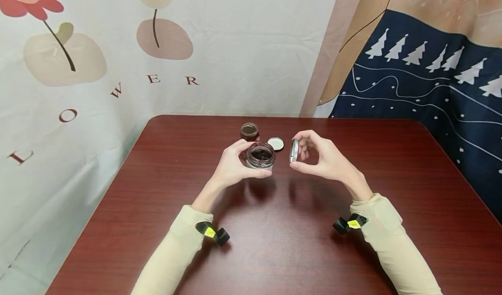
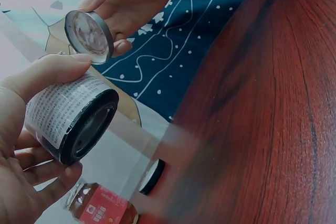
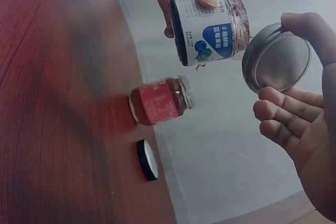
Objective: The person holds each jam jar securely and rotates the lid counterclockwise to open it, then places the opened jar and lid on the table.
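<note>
My left hand grips an open glass jar of dark blueberry jam, lifted off the table and turned mouth-up. Its white label has a blue patch with blueberries on it. Just to the right, my right hand pinches a silver metal lid by its edge between thumb and fingers. The lid stands on edge, its inner side facing the jar; residue marks that inner side in the left wrist view. A small gap separates lid and jar in the head view.
Behind the held jar, a second open jar with a red label stands on the dark red wooden table. Beside it lies a black-edged lid, white inside facing up. A printed curtain hangs beyond the table's far edge.
</note>
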Demonstrator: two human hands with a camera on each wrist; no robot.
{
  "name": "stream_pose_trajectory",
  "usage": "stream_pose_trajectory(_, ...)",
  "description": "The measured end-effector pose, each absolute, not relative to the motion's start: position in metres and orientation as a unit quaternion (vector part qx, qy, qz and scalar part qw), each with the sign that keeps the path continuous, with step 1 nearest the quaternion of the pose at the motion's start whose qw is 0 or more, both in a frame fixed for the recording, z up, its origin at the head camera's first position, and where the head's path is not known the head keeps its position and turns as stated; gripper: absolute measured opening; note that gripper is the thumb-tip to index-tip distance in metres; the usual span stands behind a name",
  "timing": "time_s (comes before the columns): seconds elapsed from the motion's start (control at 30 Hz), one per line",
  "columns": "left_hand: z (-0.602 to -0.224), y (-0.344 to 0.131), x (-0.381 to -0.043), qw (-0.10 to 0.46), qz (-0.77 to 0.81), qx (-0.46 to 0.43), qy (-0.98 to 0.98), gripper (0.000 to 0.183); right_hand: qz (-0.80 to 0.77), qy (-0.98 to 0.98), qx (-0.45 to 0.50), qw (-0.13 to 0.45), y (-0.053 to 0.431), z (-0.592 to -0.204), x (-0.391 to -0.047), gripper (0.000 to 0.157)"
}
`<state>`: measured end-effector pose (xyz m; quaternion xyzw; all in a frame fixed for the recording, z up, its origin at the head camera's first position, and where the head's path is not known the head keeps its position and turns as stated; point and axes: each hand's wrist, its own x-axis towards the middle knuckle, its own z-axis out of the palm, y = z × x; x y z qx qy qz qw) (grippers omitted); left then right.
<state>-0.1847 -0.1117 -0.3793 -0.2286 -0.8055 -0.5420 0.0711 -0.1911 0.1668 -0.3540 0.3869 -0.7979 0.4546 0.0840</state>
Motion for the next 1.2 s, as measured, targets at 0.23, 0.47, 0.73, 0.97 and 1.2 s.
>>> stream_pose_trajectory(0.23, -0.384, -0.115, -0.189, 0.068, -0.529, -0.222, -0.816, 0.066, 0.448, -0.808, 0.376, 0.075, 0.166, -0.361, -0.196, 0.056)
stream_pose_trajectory(0.47, -0.387, -0.119, -0.192, 0.059, -0.526, -0.212, -0.822, 0.072, 0.430, -0.832, 0.345, 0.066, 0.162, -0.370, -0.198, 0.056)
stream_pose_trajectory(0.73, -0.392, -0.123, -0.194, 0.057, -0.518, -0.193, -0.831, 0.067, 0.415, -0.848, 0.321, 0.070, 0.155, -0.378, -0.199, 0.058)
stream_pose_trajectory(0.97, -0.395, -0.126, -0.197, 0.060, -0.503, -0.186, -0.842, 0.065, 0.406, -0.852, 0.323, 0.077, 0.152, -0.385, -0.201, 0.060)
stream_pose_trajectory(1.2, -0.398, -0.129, -0.200, 0.052, -0.492, -0.178, -0.850, 0.066, 0.401, -0.855, 0.323, 0.063, 0.150, -0.390, -0.202, 0.060)
